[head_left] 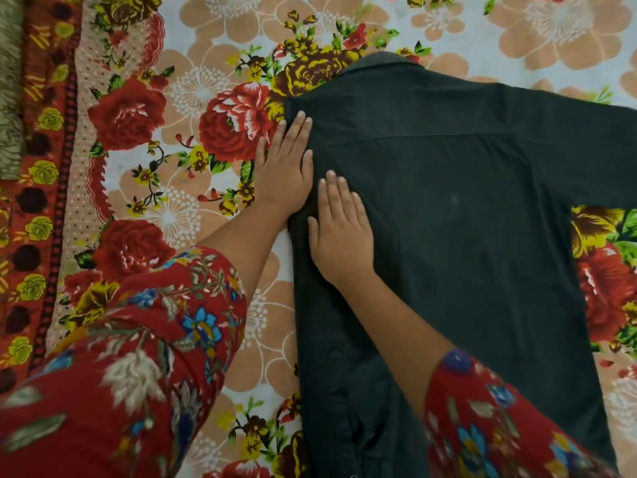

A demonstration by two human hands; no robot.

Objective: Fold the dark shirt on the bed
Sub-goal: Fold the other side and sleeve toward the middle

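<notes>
Dark shirt back-up on floral bedsheet, collar far end, left side apparently folded in. Left hand flat, fingers open, on folded edge; right hand flat beside it, gripping nothing.

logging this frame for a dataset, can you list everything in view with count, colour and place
shirt: one, dark, lying flat on the bed right of centre, collar at the far end, left side folded in, right sleeve spread out to the right edge
bedsheet: one, pale with peach, red and yellow flowers, under the shirt, covering most of the view
border: one, red with yellow roses and dark dots, along the sheet's left side
fabric: one, olive patterned, far left edge, too cropped to identify
sleeves: two, red floral, bottom of the view
left hand: one, flat on the shirt's left edge, open
right hand: one, flat on the folded part, open
</notes>
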